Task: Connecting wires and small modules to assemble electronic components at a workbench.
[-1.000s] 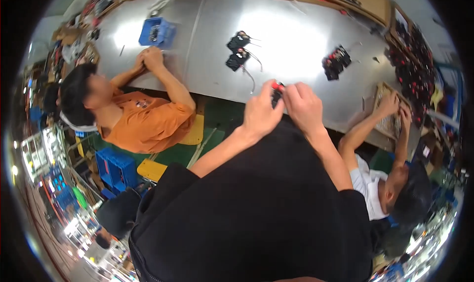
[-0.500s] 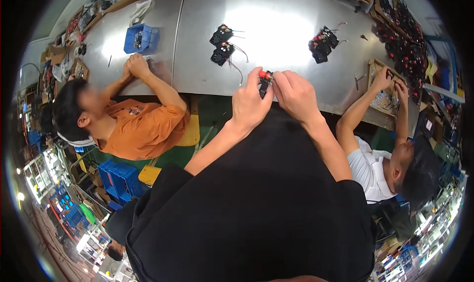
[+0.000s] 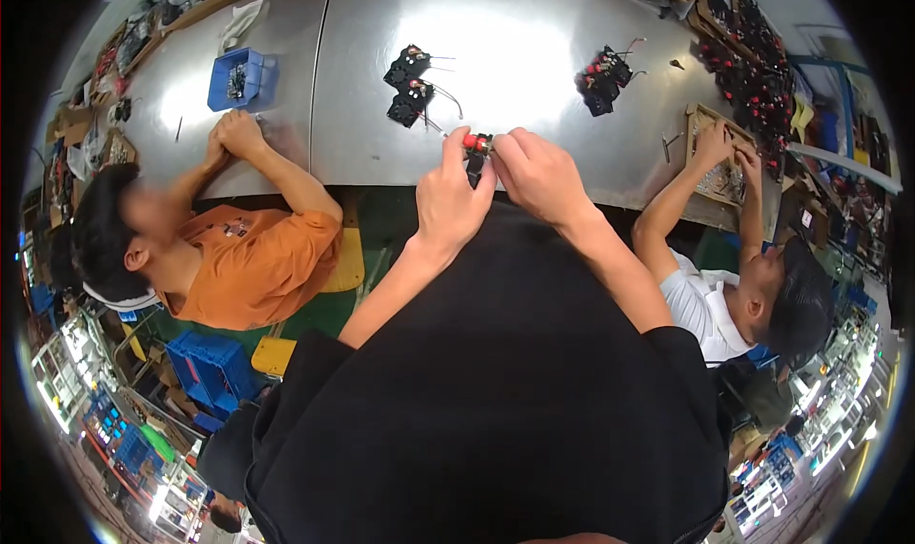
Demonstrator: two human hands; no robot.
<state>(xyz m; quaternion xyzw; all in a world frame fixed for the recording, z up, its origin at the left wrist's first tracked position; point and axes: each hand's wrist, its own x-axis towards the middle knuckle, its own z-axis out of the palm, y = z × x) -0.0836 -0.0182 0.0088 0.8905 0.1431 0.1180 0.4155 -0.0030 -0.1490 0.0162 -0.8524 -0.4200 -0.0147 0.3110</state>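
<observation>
Basically, biggest thing is the shiny grey sheet-metal surface (image 3: 362, 153), one straight seam left of centre. Co-worker in an orange shirt (image 3: 253, 268) at its left, hands together by the edge; co-worker in a white shirt and dark cap (image 3: 710, 306) at its right, hands over a shallow brown tray (image 3: 693, 125) of small parts. Heap of black-and-red parts (image 3: 748, 77) lies beyond that tray. Blue plastic open-topped bin (image 3: 218, 82), small metallic bits inside, sits ahead of the orange shirt. Own left hand (image 3: 450, 199) and right hand (image 3: 545, 177) are at the near edge. Left cluster of black modules with wires (image 3: 408, 106) lies just beyond them; right cluster of black-and-red modules (image 3: 602, 82) well apart from it. Smallest: black part with a red end (image 3: 475, 170), between the hands. Left grip clamped on it, thumb and forefinger; right fingertips bunched at its right side, can't tell if that grip is clamped.
</observation>
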